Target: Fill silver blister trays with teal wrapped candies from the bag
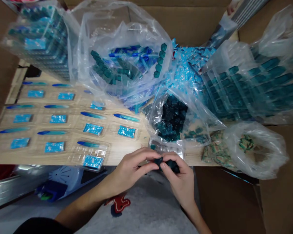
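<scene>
At the table's front edge, my left hand (135,167) and my right hand (182,175) meet, thumbs and forefingers closed on small dark teal pieces (173,165). The left fingertips pinch a piece at the meeting point, and the right fingers curl round more of the dark pieces. How many there are and whether they join is hidden. Just behind my hands lies a clear plastic tray (178,150) with a teal piece in its left part. Beyond it, an open clear bag (199,113) holds many dark teal faceted pieces (173,117).
Clear trays with blue pens (88,115) and blue patterned packets (92,129) cover the table's left side. Stacked packs (39,45), a large bag (97,29) and blue packets (192,58) stand behind. Teal-filled trays (256,84) and another bag (266,146) are right.
</scene>
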`<act>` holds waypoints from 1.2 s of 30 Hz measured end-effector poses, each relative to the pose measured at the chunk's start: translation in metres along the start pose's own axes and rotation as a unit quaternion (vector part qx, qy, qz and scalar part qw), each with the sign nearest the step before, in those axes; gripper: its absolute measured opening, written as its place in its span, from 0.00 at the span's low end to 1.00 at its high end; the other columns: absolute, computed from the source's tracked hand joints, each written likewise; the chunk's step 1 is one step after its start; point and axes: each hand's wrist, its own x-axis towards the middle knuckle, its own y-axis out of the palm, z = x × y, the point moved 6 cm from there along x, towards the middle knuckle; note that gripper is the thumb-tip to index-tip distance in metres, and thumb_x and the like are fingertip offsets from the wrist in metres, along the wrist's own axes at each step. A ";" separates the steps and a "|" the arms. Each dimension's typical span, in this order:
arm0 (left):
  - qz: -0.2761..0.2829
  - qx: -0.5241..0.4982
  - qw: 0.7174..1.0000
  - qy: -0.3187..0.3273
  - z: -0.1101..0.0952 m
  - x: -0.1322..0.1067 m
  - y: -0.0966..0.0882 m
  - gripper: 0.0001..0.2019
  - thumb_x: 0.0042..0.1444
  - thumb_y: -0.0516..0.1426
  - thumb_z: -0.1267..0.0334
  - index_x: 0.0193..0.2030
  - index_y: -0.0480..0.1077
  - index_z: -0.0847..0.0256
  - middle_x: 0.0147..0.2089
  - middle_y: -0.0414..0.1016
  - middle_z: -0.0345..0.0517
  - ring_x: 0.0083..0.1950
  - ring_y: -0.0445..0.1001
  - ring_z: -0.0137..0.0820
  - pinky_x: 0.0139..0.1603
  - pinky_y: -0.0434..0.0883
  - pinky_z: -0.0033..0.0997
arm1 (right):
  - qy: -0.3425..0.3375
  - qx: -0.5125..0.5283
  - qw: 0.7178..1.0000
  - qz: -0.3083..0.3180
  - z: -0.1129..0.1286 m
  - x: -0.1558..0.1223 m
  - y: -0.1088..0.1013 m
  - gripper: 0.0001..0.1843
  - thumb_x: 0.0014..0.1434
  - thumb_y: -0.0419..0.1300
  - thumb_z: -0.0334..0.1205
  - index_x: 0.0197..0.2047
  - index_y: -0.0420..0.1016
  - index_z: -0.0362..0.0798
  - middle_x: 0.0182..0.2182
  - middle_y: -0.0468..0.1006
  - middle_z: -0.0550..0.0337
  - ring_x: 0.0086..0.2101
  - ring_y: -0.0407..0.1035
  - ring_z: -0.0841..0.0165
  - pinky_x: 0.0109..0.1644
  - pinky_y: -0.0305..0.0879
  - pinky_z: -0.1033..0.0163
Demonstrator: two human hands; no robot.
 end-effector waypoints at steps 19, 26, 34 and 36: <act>-0.032 0.046 0.998 0.037 0.000 0.002 0.000 0.08 0.61 0.56 0.69 0.46 0.72 0.57 0.43 0.78 0.44 0.46 0.77 0.30 0.46 0.76 0.27 | -0.040 -0.028 0.999 -0.009 0.001 -0.003 0.003 0.05 0.56 0.60 0.32 0.33 0.74 0.53 0.31 0.77 0.62 0.34 0.73 0.68 0.39 0.69 0.65; 0.004 0.041 0.999 0.035 0.002 -0.002 0.004 0.08 0.61 0.56 0.68 0.47 0.70 0.58 0.46 0.77 0.47 0.49 0.77 0.31 0.49 0.75 0.29 | -0.053 -0.051 0.997 0.007 0.005 -0.002 0.007 0.07 0.56 0.58 0.30 0.31 0.72 0.51 0.28 0.75 0.63 0.31 0.71 0.69 0.36 0.67 0.66; 0.035 -0.007 0.998 -0.051 0.012 -0.001 0.014 0.08 0.61 0.52 0.71 0.45 0.67 0.58 0.46 0.77 0.44 0.48 0.76 0.28 0.47 0.73 0.27 | -0.089 -0.123 0.988 -0.015 0.007 -0.001 0.011 0.08 0.54 0.56 0.28 0.29 0.68 0.51 0.27 0.72 0.64 0.29 0.68 0.69 0.34 0.65 0.66; 0.019 -0.020 0.997 -0.072 0.015 -0.001 0.015 0.05 0.61 0.52 0.71 0.41 0.66 0.59 0.47 0.75 0.46 0.48 0.75 0.29 0.47 0.73 0.27 | -0.103 -0.133 0.986 -0.021 0.008 0.000 0.012 0.08 0.54 0.56 0.28 0.29 0.67 0.50 0.27 0.71 0.64 0.29 0.68 0.70 0.34 0.64 0.66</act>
